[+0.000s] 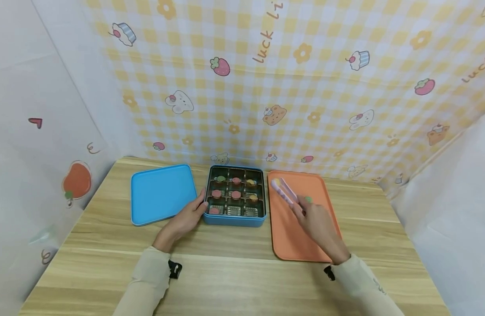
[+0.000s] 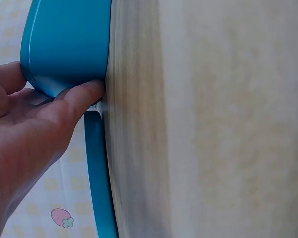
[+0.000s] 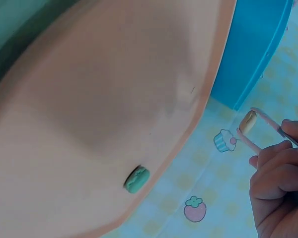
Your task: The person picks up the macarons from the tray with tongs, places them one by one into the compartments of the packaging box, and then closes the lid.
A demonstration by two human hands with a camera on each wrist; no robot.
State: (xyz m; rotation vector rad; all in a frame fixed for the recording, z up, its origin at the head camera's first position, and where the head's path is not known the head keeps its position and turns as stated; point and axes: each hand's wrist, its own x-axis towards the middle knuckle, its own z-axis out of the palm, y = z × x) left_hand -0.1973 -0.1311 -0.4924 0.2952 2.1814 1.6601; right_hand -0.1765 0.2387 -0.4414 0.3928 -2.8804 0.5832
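Note:
My right hand (image 1: 316, 219) holds pale pink tongs (image 1: 285, 192) over the orange tray. Between the tong tips is a yellow macaron (image 3: 248, 122), raised off the tray. A green macaron (image 3: 137, 179) lies on the tray, partly hidden behind the hand in the head view. In the middle stands a blue box (image 1: 234, 220) with a dark divided insert, where green, pink and yellow macarons sit in several compartments. The front middle and front right compartments show no macaron. My left hand (image 1: 188, 215) holds the box's left side near the front corner, thumb at the rim.
The orange tray (image 1: 283, 239) lies just right of the box. To the left a flat blue lid (image 1: 161, 193) rests on the wooden table (image 1: 226, 285). A checked cloth (image 1: 242, 96) hangs behind, and white cloth covers both sides.

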